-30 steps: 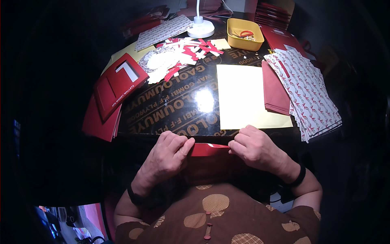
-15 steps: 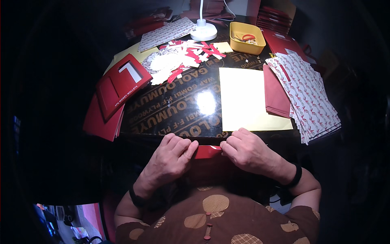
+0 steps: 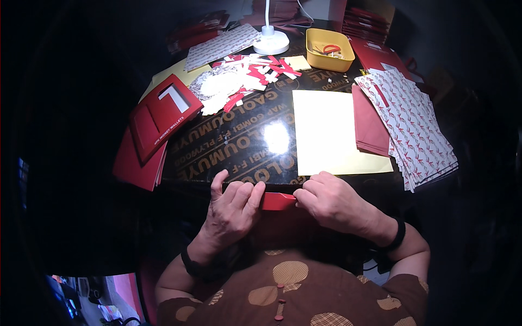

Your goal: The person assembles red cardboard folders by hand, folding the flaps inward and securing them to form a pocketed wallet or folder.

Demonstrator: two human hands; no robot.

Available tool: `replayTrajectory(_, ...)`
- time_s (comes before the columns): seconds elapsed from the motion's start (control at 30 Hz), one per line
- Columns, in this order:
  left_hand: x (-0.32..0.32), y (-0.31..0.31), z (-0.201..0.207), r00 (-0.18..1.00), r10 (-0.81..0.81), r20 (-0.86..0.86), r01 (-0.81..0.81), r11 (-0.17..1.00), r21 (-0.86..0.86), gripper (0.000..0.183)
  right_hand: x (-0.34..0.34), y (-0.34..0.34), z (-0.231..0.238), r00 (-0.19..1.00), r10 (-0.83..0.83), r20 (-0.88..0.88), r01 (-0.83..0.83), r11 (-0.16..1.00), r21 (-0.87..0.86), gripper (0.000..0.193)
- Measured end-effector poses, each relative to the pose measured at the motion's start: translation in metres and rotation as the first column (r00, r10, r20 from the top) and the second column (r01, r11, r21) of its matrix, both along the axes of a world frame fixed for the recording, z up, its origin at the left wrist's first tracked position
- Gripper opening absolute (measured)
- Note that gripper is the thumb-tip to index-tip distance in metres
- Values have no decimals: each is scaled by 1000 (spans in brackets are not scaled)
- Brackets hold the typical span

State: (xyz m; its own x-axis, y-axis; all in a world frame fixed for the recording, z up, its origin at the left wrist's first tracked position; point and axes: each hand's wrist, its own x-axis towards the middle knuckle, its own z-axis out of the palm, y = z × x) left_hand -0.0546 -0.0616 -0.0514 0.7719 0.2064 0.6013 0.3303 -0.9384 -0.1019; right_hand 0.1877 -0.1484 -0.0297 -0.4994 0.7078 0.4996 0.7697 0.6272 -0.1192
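Note:
Between my two hands, just off the table's near edge, is a red folded paper piece point(image 3: 279, 201), seen nearly edge-on. My left hand point(image 3: 235, 209) pinches its left end between thumb and bent fingers, while one outer finger sticks up and away. At the other end my right hand point(image 3: 330, 201) is closed on the paper, fingers curled, with the fingertips partly hidden. Beyond my right hand lies a pale yellow sheet point(image 3: 331, 133) on the dark printed tabletop point(image 3: 228, 144).
Red card wallets point(image 3: 163, 117) are stacked at left. Red and white paper scraps point(image 3: 234, 81) lie near a white lamp base point(image 3: 271, 43). At right are a yellow bin point(image 3: 329, 62) holding red-handled scissors, dark red sheets point(image 3: 367, 127) and a fanned stack of patterned papers point(image 3: 413, 130).
An outer finger of my left hand has lifted away from the others. The red paper has shifted very slightly; my right hand keeps its grip nearly unmoved.

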Motion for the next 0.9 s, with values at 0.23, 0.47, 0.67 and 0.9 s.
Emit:
replayTrajectory(0.23, 8, -2, -17, 990, 63, 126, -63, 998, -4, 34, -4, -3, 0, 999, -38, 8, 38, 997, -70, 14)
replayTrajectory(0.47, 14, -13, -8, 984, 167, 63, -169, 985, 21, 32, -6, -4, 3, 995, -95, 21, 97, 987, -128, 15)
replayTrajectory(0.67, 16, -21, 4, 968, 244, -54, -244, 970, 13, 33, -6, -2, 2, 997, -80, -11, 78, 986, -150, 15)
replayTrajectory(0.9, 19, -21, -11, 975, 194, 111, -190, 981, -41, 34, -13, -4, 10, 998, -66, -8, 64, 985, -159, 16)
